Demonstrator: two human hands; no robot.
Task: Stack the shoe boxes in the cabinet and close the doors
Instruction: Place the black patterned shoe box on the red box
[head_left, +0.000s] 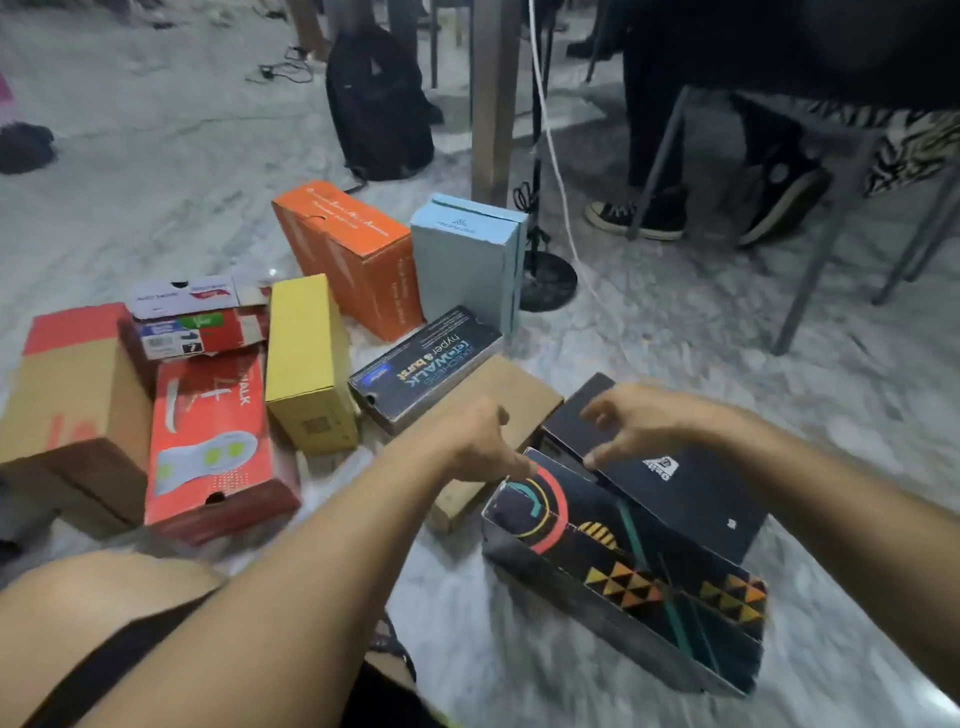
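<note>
The patterned black box (628, 566), on the floor at near right, is being reached for; pickup appears to be the step. The left hand (467, 441) and right hand (639, 421) are held loosely curled above its far end, nothing grasped. A two-sided grasp is called for next. All boxes are shut, contents unseen; no cabinet is seen.

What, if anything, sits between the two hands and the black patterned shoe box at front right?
Nothing visible. The left hand and right hand hover right at the far end of the patterned shoe box, fingers loosely curled. A plain black shoe box lies alongside it, not in between. The cabinet is not in view.
</note>
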